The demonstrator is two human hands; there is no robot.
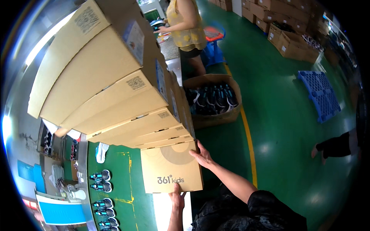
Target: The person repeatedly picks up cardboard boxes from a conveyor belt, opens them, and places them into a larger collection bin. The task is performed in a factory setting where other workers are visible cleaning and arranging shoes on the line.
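A closed tan cardboard shoe box (165, 163) with dark printing lies between my two hands, its lid facing up. My left hand (177, 198) grips its near edge, thumb on top of the lid and the other fingers beneath. At the far right corner, my right hand (203, 157) is closed around the box's side, its thumb lying on the lid. Directly beyond it rises a tall stack of similar shoe boxes (96, 75), bearing printed codes and labels. The held box sits close against the stack's lower part; whether they touch I cannot tell.
Left on a green surface stand several dark sneakers (102, 186) and a pale shoe (101, 153). An open carton (216, 120) of shoes is ahead, near a person (189, 29) in yellow handling a shoe. Rightward are a blue pallet (318, 94), stacked cartons (285, 44) and another person's legs (337, 145).
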